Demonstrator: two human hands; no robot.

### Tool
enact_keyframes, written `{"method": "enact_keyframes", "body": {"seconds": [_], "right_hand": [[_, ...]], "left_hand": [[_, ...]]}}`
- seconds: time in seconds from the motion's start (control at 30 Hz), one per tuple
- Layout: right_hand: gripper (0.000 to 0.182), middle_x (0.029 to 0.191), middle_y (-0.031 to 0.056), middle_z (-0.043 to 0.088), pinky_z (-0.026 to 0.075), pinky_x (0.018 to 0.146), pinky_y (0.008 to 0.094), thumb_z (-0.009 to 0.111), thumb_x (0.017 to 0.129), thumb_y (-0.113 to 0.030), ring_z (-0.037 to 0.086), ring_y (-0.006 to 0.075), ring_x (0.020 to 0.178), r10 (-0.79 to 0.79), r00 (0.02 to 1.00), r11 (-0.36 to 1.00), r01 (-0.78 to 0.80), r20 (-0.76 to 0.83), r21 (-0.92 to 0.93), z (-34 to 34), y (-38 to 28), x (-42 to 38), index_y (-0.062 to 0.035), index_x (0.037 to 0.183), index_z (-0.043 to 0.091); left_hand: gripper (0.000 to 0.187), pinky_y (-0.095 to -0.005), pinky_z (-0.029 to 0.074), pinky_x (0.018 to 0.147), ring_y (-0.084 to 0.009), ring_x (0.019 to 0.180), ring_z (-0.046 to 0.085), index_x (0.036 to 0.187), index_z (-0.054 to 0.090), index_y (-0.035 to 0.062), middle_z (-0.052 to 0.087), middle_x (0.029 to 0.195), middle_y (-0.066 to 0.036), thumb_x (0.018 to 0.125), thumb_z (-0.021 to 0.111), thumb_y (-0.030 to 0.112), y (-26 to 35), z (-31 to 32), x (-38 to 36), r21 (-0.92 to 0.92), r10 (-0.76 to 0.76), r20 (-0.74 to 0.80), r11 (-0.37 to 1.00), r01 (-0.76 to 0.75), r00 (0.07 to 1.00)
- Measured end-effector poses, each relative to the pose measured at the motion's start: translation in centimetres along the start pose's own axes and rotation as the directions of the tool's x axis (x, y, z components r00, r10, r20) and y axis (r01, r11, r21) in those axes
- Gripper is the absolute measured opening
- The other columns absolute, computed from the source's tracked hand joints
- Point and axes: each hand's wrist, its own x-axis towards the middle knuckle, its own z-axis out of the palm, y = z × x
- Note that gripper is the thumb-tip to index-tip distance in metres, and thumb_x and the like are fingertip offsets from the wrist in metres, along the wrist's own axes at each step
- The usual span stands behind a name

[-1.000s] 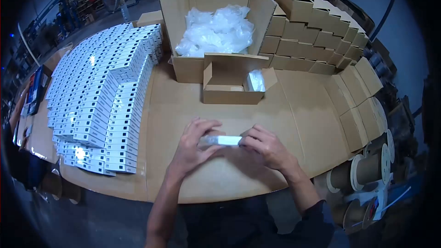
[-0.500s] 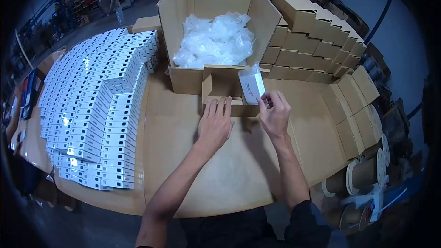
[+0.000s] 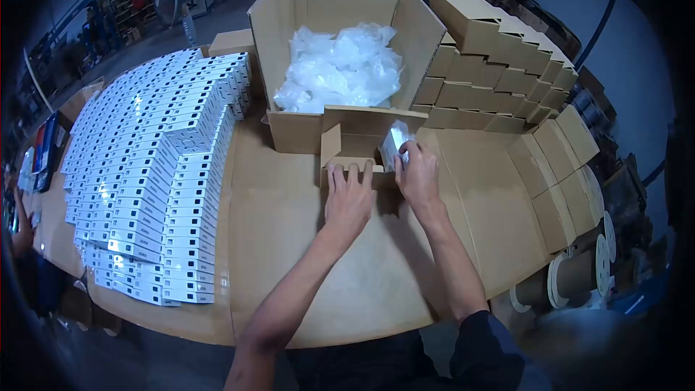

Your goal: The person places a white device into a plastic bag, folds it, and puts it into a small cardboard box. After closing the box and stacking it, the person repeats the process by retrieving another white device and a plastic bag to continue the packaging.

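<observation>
An open small cardboard box (image 3: 360,146) stands on the table in front of the large carton. My left hand (image 3: 350,199) rests its spread fingertips on the near edge of this box. In my right hand (image 3: 420,174) is a white packet (image 3: 393,146) in clear plastic, pinched between thumb and fingers. The packet stands nearly upright at the right end of the small box, its lower part inside.
Behind is a large carton (image 3: 297,130) full of clear plastic bags (image 3: 340,65). Stacked white boxes (image 3: 145,188) fill the left side. Folded brown boxes (image 3: 470,65) are piled at the back right, with more open ones (image 3: 565,137) at the right edge. Spools (image 3: 579,271) stand below right.
My right hand has moved left and slightly up, bringing the packet from outside the small box's right side into its right end. My left hand stays at the near edge.
</observation>
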Motion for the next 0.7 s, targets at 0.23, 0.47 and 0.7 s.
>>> {"method": "enact_keyframes", "body": {"seconds": [0.23,0.47,0.7], "right_hand": [[0.017,0.093,0.0207,0.067,0.045,0.096,0.0587,0.075,0.086,-0.013,0.065,0.0398,0.096,0.001,1.0,0.971,-0.004,-0.01,-0.238,1.7,0.4,-1.0,0.0004,0.093,0.067],[0.022,0.105,0.0206,0.068,0.039,0.109,0.0608,0.071,0.09,-0.017,0.065,0.0393,0.103,0.146,0.987,0.964,-0.128,0.061,-0.234,3.0,0.4,-1.8,0.0014,0.102,0.073],[0.042,0.157,0.0222,0.043,0.025,0.12,0.0644,0.063,0.098,-0.021,0.031,0.0444,0.15,0.077,0.996,0.957,-0.061,0.047,-0.284,-0.3,-2.6,-4.1,-0.0017,0.135,0.063]], "left_hand": [[0.061,-0.0643,0.031,0.116,-0.0486,0.127,0.046,0.147,0.047,0.0078,0.054,0.129,-0.024,0.089,0.066,0.01,-0.3,-0.2,-0.6,0.023,0.031,-0.006,0.999,-0.031,1.0],[0.067,-0.0648,0.029,0.118,-0.0489,0.134,0.041,0.148,0.046,0.0094,0.051,0.136,-0.022,0.087,0.073,0.015,-0.6,0.7,-1.3,0.025,0.067,-0.019,0.998,-0.066,0.998],[0.069,-0.0578,0.029,0.122,-0.0405,0.14,0.042,0.148,0.046,0.0052,0.051,0.139,-0.021,0.086,0.075,0.02,-2.2,-3.8,-3.4,-0.105,0.101,-0.084,0.988,-0.11,0.991]]}}
